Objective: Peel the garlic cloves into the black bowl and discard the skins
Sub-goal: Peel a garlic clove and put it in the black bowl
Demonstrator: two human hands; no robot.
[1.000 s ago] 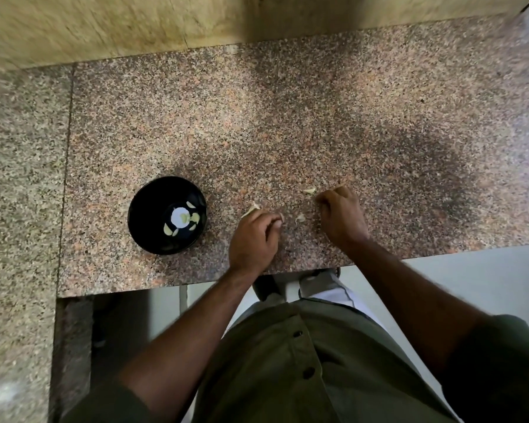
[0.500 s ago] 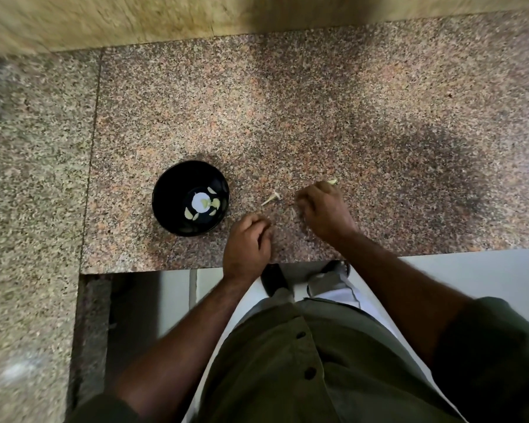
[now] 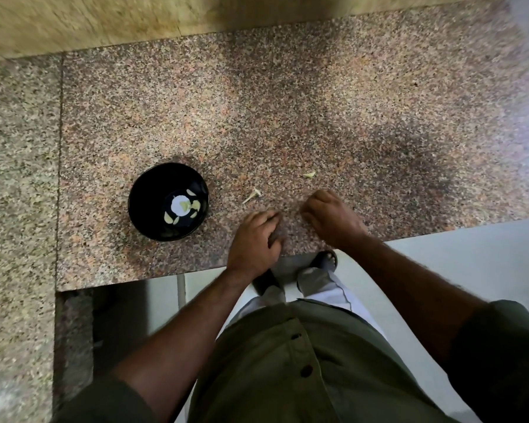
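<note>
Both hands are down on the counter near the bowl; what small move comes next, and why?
Probably the left hand reaches forward for the stalk-like garlic scrap lying loose on the granite counter. Peeled cloves sit in the black bowl, and another scrap lies beyond the right hand, so the skins seem due for gathering.

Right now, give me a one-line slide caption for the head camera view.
Both hands curl on the granite counter beside a black bowl holding peeled garlic cloves, skin scraps nearby.

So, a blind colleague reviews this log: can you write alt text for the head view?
A person's left hand and right hand, fingers curled, rest on a granite counter beside a black bowl holding peeled garlic cloves; two garlic scraps lie nearby.
</note>
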